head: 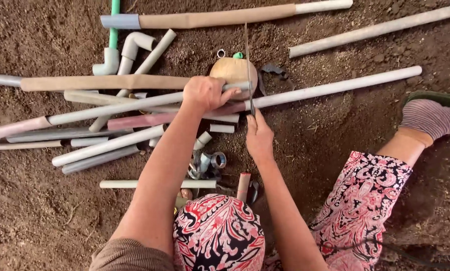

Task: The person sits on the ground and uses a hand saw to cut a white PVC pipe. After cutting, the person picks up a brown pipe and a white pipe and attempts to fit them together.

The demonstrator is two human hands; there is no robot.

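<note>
My left hand (204,93) grips a long grey plastic pipe (330,88) that lies across a round wooden block (230,70) on the dirt ground. My right hand (259,138) holds the handle end of a thin saw blade (247,60), which stands across the pipe just right of my left hand. The blade reaches away from me past the block. My knees in red patterned cloth (217,233) are at the bottom of the view.
Several cut pipes (107,145) and elbow fittings (134,45) lie scattered to the left. Two more long pipes (375,30) lie at the top right. Short pipe offcuts and rings (217,160) sit near my knees. My socked foot in a green sandal (430,115) is at the right.
</note>
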